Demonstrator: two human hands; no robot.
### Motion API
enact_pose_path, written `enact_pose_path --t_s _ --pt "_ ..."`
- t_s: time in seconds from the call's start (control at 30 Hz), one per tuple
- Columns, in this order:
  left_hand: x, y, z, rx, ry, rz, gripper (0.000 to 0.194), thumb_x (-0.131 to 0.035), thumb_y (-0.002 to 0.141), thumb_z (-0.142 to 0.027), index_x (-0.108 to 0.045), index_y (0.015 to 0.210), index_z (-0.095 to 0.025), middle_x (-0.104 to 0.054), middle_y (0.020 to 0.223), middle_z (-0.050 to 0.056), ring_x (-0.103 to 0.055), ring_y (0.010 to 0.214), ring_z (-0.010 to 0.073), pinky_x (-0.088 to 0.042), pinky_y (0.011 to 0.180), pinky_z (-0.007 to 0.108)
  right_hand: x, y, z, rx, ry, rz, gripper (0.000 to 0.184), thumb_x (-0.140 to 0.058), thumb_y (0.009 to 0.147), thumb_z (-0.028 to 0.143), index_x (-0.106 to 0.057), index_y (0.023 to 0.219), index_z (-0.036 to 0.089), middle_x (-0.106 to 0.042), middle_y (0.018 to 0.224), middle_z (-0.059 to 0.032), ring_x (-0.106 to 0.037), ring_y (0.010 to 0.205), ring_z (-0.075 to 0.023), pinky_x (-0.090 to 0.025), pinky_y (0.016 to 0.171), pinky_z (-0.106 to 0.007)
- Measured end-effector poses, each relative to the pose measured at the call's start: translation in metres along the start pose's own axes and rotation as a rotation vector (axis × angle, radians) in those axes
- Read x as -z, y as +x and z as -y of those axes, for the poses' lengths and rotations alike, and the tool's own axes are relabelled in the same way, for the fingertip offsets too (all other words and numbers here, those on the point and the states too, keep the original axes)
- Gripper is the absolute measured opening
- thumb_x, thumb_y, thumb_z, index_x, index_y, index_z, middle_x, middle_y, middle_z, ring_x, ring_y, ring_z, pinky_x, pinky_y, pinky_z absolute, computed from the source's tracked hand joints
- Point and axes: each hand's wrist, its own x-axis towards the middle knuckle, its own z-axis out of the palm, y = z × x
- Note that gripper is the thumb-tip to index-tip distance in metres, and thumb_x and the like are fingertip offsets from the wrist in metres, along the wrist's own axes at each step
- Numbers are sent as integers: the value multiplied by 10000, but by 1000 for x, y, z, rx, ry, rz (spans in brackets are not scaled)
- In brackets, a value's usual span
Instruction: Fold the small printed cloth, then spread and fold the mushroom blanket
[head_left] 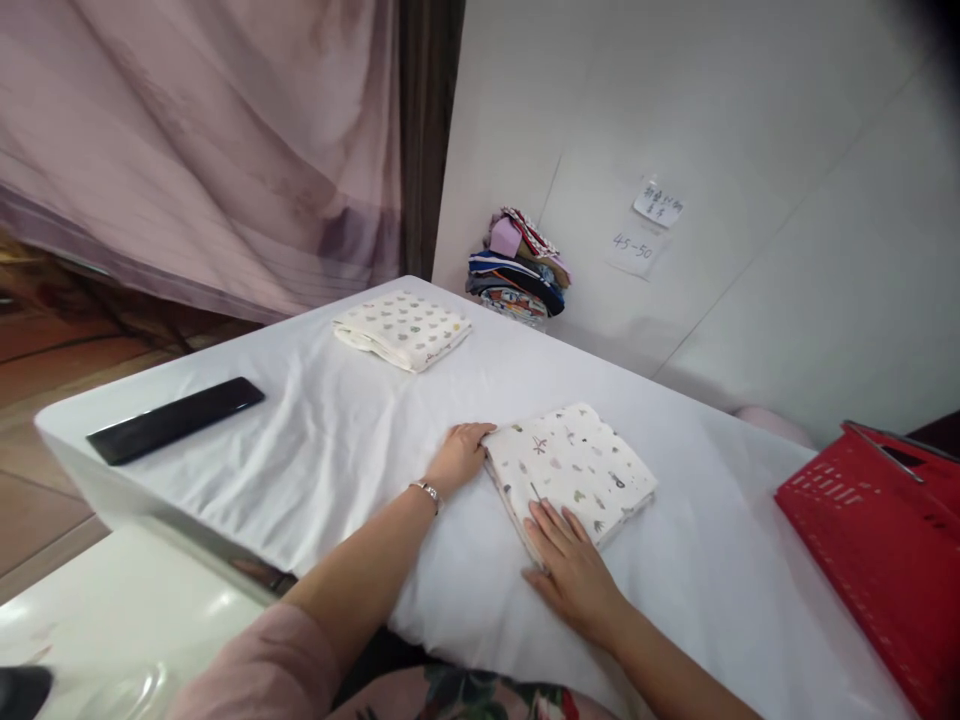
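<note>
A folded white cloth (574, 460) with small printed plants and figures lies flat on the white-covered table (307, 440) in front of me. Against its left corner rests my left hand (459, 458), fingertips touching the edge and no grip on it visible. My right hand (574, 575) lies spread on the near edge, fingers over the print and thumb just off the cloth. Farther back sits a second folded white cloth (403, 328) with grey-green motifs, apart from both hands.
A black flat slab (176, 420), perhaps a phone, lies near the table's left edge. At the right stands a red plastic basket (877, 540). A stack of folded clothes (517, 265) is beyond the far edge, beside the wall. A pink curtain (247, 130) hangs at back left.
</note>
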Motion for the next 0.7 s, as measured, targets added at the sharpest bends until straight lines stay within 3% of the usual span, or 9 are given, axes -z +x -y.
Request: enact_pose_path --t_s 0.27,0.4,0.57,0.7 --pt "2 0 -8 68 -65 -63 435 -426 661 -3 -617 1003 -192 -667 1005 31 -577 974 173 -392 944 341 -3 0 1 -37 40 14 569 -430 880 340 -266 1408 203 -226 1469 -63 -187 1354 -237 -208 1103 -458" --pt "7 -1 -5 37 -81 -48 401 -441 659 -26 -623 973 -196 -662 981 28 -576 952 179 -409 927 350 14 2 4 -75 185 122 595 -421 883 428 -262 1409 199 -181 1480 -69 -132 1366 -237 -143 1114 -465" --pt "11 -5 -15 -216 -113 -142 426 -425 676 -26 -596 1024 -204 -616 1070 29 -511 1053 173 -371 970 364 49 14 -3 -142 432 203 518 -381 895 479 -366 1360 250 -262 1460 -57 -213 1347 -232 -169 1098 -472" --pt "4 -9 -26 -366 -19 -32 213 -473 803 -172 -641 921 -229 -632 969 29 -529 969 187 -396 896 384 60 52 -28 -240 358 42 469 -390 893 440 -430 1319 247 -297 1449 -57 -216 1346 -237 -180 1091 -465"
